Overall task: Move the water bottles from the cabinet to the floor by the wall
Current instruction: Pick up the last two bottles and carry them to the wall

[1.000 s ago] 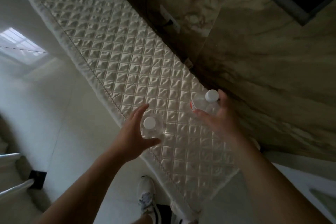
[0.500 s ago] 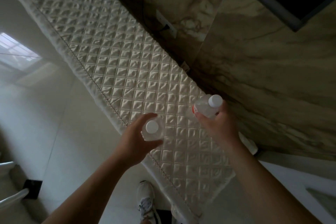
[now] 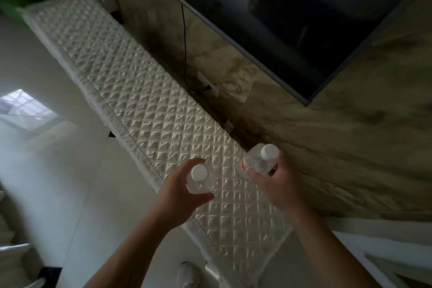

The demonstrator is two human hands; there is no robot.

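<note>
Left hand (image 3: 180,192) curls round the first water bottle (image 3: 198,179); right hand (image 3: 278,184) grips the second water bottle (image 3: 259,161), which is tilted. Both bottles are above the quilted cabinet (image 3: 145,110) top (contact with it cannot be confirmed). Current step: pick-up. Next move: lift clear, then lower both upright to the floor (image 3: 58,170) by the wall (image 3: 350,147).

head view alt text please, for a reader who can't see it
A person's left hand grips one white-capped water bottle and the right hand a second bottle, over a quilted cabinet cover beside a marbled wall.

Red label (image 3: 244,165) on bottle (image 3: 258,162), blurred, nothing legible
</note>
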